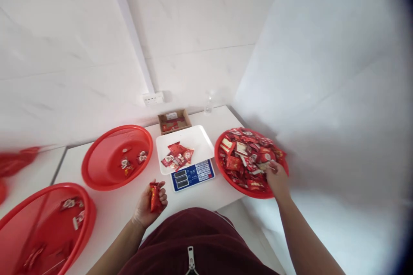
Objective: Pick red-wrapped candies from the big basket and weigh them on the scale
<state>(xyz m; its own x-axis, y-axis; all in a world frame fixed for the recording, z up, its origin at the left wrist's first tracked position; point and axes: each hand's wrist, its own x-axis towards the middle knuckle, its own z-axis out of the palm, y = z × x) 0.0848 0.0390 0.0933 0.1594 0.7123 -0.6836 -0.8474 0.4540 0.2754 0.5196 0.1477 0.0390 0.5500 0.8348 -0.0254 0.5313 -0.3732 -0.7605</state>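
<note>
My left hand (147,207) is closed around red packets (155,197), held above the table in front of the scale. On the right, my right hand (276,175) reaches over the edge of a red basket (251,194) heaped with red and cream packets (240,163). Its fingers are pinched together at the packets, and what they hold, if anything, is too small to name. Between the hands stands a blue scale (193,177) with a white tray (201,142) on top. Several red packets (178,156) lie on the tray.
Left of the scale is a red basket (100,154) with a few packets inside; another (90,223) stands nearer at lower left. Behind the scale sit a small cardboard box (174,121) and a clear plastic item (209,104). A socket strip (153,98) is on the wall.
</note>
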